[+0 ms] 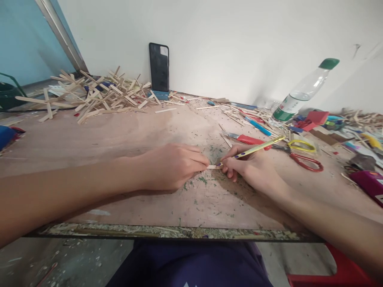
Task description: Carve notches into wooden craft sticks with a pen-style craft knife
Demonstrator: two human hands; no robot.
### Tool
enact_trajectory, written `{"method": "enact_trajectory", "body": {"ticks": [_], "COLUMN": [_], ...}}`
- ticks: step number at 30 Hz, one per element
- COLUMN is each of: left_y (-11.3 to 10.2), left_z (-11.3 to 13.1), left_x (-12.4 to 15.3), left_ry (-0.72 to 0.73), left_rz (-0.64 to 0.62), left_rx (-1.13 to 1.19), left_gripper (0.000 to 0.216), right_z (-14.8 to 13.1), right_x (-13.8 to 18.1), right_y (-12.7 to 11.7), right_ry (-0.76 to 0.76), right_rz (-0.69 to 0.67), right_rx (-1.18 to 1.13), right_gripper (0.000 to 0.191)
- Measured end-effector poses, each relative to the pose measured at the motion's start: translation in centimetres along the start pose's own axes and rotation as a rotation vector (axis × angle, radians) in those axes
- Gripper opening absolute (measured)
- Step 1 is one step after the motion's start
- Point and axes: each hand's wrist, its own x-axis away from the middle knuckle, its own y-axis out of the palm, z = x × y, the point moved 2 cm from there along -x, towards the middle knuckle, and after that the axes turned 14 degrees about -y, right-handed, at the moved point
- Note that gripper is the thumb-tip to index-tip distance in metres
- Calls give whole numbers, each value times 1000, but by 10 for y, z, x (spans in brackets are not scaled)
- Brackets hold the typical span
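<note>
My left hand [176,166] pinches one end of a short pale wooden stick [213,167] just above the tabletop; most of the stick is hidden by fingers. In my right hand [254,165] is a yellow pencil with purple dots [254,149], slanted up to the right, its tip at the stick. The right fingertips lie close to the stick's other end; whether they touch it I cannot tell. Right behind this hand lie a red utility knife [249,140] and scissors with yellow and red handles [302,153].
A heap of crossed wooden sticks [110,93] covers the back left. A black phone [159,67] stands against the wall. At the back right a water bottle [299,95] leans, with a blue pen [257,126] nearby. Green shavings dot the wooden table [125,211] by its front edge.
</note>
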Motion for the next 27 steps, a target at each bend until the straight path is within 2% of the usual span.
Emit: {"method": "enact_trajectory", "body": {"ticks": [27], "left_y": [0], "left_z": [0], "left_x": [-1], "left_ry": [-12], "left_rz": [-8], "left_rx": [-7], "left_gripper": [31], "right_z": [2], "right_x": [0], "right_y": [-3], "right_ry": [-1], "right_rz": [-17], "right_rx": [-8], "right_gripper": [12]}}
